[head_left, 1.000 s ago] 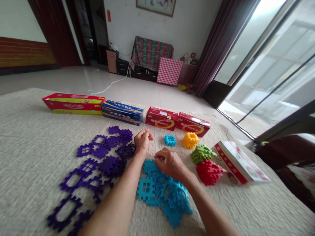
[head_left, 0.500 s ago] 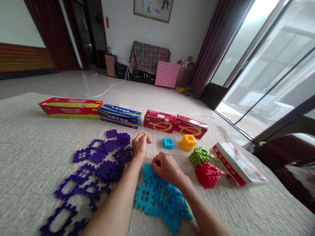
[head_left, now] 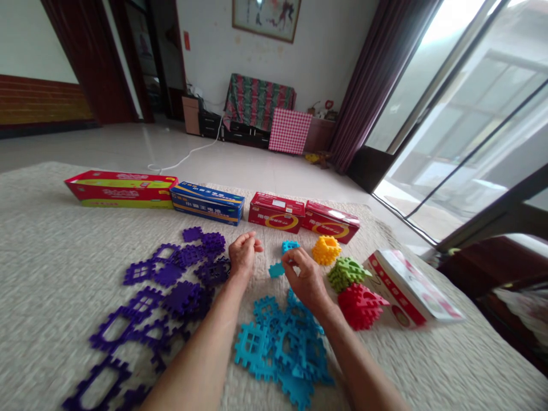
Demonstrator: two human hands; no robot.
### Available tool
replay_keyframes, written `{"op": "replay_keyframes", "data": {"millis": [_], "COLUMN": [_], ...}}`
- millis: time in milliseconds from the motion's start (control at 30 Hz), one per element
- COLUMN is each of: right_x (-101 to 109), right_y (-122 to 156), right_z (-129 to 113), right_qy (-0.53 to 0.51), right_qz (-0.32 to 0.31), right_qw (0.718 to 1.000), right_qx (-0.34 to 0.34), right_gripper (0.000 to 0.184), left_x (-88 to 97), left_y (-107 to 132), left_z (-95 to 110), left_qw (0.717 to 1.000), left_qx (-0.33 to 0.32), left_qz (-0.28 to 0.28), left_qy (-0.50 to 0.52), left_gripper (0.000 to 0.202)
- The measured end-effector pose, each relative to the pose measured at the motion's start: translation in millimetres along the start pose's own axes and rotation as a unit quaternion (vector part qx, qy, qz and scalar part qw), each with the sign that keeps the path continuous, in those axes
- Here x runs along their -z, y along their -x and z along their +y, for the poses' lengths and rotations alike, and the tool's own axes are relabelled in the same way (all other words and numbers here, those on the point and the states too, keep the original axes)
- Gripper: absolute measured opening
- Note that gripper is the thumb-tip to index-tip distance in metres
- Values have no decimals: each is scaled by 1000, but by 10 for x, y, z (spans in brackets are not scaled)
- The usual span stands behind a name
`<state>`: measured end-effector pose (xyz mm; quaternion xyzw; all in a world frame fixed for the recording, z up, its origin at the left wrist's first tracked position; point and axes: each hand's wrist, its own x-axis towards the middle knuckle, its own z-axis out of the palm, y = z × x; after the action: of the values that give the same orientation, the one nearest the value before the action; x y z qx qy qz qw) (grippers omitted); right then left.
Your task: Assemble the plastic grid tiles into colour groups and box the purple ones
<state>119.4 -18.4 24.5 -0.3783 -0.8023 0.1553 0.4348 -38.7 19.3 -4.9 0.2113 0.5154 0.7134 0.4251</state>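
My right hand (head_left: 302, 278) is lifted a little above the beige cloth (head_left: 51, 268) and pinches a flat blue puzzle tile (head_left: 277, 269) by its edge. My left hand (head_left: 242, 252) rests just left of it, fingers curled in a loose fist with nothing visible in them. A small assembled blue cube (head_left: 290, 246) sits just beyond my right fingers. Under my wrists lies a heap of blue tiles (head_left: 282, 345). Purple tiles (head_left: 171, 285) spread to the left of my left arm.
Yellow (head_left: 326, 249), green (head_left: 346, 273) and red (head_left: 361, 306) assembled cubes sit at the right, next to a red-and-white box (head_left: 411, 291). Red (head_left: 121, 188), blue (head_left: 207, 202) and two red cartons (head_left: 303, 220) line the cloth's far edge. Glass doors stand at the right.
My right hand has risen from the blue heap and moved forward toward the small blue cube with one blue tile in its fingers. My left hand has stayed put.
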Motion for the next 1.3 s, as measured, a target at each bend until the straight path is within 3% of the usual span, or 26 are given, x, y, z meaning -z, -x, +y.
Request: {"op": "replay_keyframes", "data": {"millis": [167,333,467,767,867,967,1067,1300], "right_x": [158,332,359,337,337,311,258,147], "right_y": [-14,27,58,44,0,-106,-242,-405], "right_z": [35,11,-30,-60,-42,44,169,363], "right_qy": [5,31,40,81,69,83,127,170], "right_qz": [-110,-263,-310,-307,-254,-152,-86,-86], "right_qw": [994,964,947,946,963,984,986,977], "right_qx": [9,-38,-67,-71,-52,-40,-60,-95], "right_gripper": [22,37,44,37,37,39,42,46], "left_x": [-6,-9,-5,-8,-6,0,5,4], "left_y": [16,30,35,35,28,18,11,15], "left_z": [16,29,30,31,26,11,-3,0], "left_qw": [1000,1000,1000,1000,1000,1000,1000,1000], "left_qx": [-1,1,-2,-2,-1,-4,-8,-7], "left_qz": [-1,-5,-7,-9,-11,-14,-17,-15], "left_qy": [-1,-7,-14,-16,-15,-12,-9,-3], "left_gripper": [28,27,27,27,26,26,26,27]}}
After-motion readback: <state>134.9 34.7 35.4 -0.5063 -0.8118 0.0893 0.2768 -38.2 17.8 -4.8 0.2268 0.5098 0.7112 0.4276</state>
